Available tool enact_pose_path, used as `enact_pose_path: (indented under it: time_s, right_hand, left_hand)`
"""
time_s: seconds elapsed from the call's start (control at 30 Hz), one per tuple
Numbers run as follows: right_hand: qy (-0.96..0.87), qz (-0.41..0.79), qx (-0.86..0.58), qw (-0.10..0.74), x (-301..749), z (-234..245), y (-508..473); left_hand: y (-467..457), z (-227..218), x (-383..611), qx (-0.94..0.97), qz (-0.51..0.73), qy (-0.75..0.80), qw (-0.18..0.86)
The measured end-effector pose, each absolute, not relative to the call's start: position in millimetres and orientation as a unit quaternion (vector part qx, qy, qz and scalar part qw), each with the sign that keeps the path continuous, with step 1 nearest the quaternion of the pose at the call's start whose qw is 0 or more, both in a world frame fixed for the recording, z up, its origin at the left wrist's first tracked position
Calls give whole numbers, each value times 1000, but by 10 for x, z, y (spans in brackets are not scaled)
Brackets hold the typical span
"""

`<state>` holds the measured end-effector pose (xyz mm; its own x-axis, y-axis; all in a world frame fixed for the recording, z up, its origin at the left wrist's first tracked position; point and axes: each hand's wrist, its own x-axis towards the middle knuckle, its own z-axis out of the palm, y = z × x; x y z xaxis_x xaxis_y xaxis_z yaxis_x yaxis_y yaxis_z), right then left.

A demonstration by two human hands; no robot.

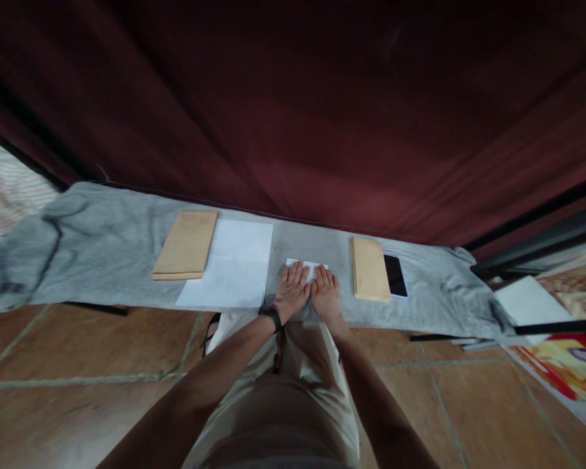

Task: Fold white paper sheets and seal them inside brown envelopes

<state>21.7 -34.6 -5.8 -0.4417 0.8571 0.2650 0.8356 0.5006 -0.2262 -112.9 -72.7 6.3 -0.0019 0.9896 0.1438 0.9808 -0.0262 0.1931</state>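
Note:
Both hands lie side by side near the middle of the narrow, grey cloth-covered bench (307,238). Under their fingers is a folded piece of white paper (312,267), mostly hidden. My left hand (292,290), with a dark band on its wrist, rests flat on the left part of the paper. My right hand (326,291) presses flat on the right part, its fingers stretched out. Left of them lies a larger white paper sheet (241,264). A stack of brown envelopes (188,244) overlaps that sheet's left edge. To the right is another stack of brown envelopes (371,268).
A dark-screened phone (395,276) sits partly beneath the right envelopes. Dark red fabric (293,130) hangs behind the bench. Black metal bars (542,221) stand at the right, near a red and yellow printed box (571,365). Brown floor tiles (127,345) lie below.

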Motion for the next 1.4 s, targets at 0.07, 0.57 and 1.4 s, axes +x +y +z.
enact_pose_path:
  time_s: [0.07,0.57,1.4]
  right_hand:
    - [-850,26,-500,163,278,-57,-343]
    - [-848,21,-513,129,383,-65,-391]
    - [-844,46,-515,144,440,-93,-428]
  left_hand:
    - [-749,58,-1135,699,128,703,27]
    - [-959,172,-1165,759,89,645,22]
    - [-969,195,-1150,749,76,657,34]
